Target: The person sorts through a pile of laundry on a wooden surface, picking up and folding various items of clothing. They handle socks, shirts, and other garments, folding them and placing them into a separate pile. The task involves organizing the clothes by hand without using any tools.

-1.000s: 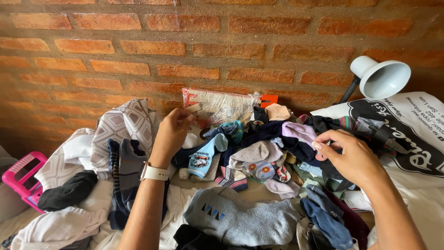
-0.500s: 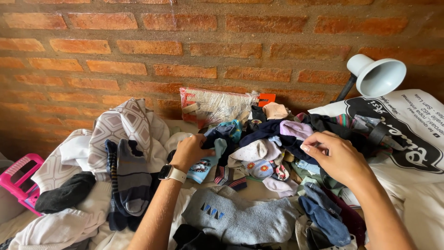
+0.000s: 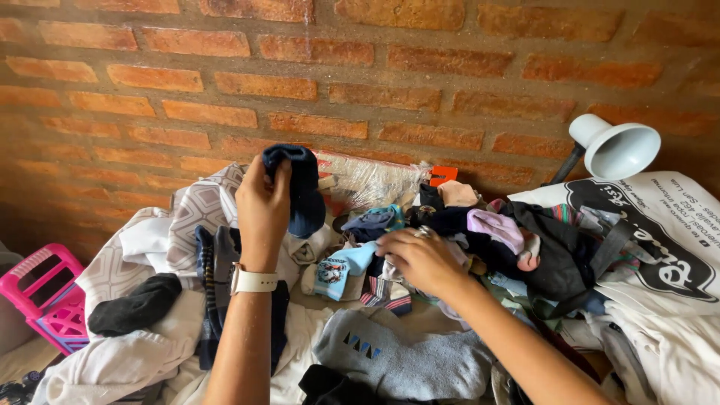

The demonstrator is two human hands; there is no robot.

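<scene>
Far left, low: a pink plastic basket (image 3: 46, 300) at the edge of the bed, a black sock (image 3: 135, 306) lying flat on white cloth (image 3: 120, 352) just beside it

Next over: grey and dark striped socks (image 3: 214, 289) draped over the white cloth, partly hidden behind the left forearm, a pale watch (image 3: 253, 281) strapped round the wrist

Raised before the brick wall (image 3: 360, 82): left hand (image 3: 262, 206), back toward the camera, fingers (image 3: 279, 180) curled and pressed together, pinching a dark blue sock (image 3: 300, 187) that hangs clear of the pile, toe end uppermost

Just behind the sock: a clear plastic bag (image 3: 375, 180) leaning on the wall, a small orange tag (image 3: 443, 175) at its right end

Centre: right hand (image 3: 420, 259) palm down on the heap of mixed socks (image 3: 480, 232), fingers (image 3: 390, 247) bent and slightly spread, tips touching a light blue sock with a cartoon print (image 3: 337, 270) and a striped one (image 3: 386, 294); a ring on one finger; whether anything is actually gripped, cannot tell

Below the hand: a large grey sock (image 3: 405, 360) lying flat

Right: a white lamp (image 3: 616, 148) tilted against the wall, and a white printed cloth bag (image 3: 660, 240) touching the heap
</scene>
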